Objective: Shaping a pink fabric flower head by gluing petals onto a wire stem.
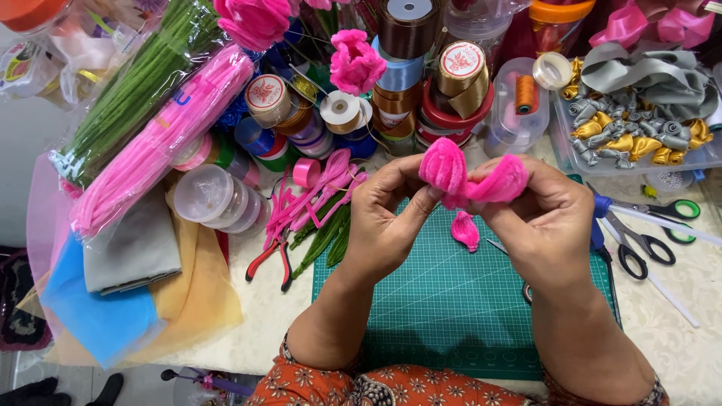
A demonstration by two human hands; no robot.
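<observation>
Both the left hand [387, 214] and the right hand [545, 222] pinch a fuzzy pink flower [470, 177] above the green mat [451, 301], and a slack pinch could probably let its coils spring loose beside the fallen petal [465, 230].

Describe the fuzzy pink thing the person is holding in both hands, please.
The pink fuzzy piece looks like chenille stem bent into rounded, petal-like loops: one plump lobe on the left, a longer one stretching right. It is soft, bright pink and velvety. Held up above the green cutting mat, it is pinched between the left hand and the right hand, whose fingertips press it from both sides. A separate small pink petal lies below on the mat.
</observation>
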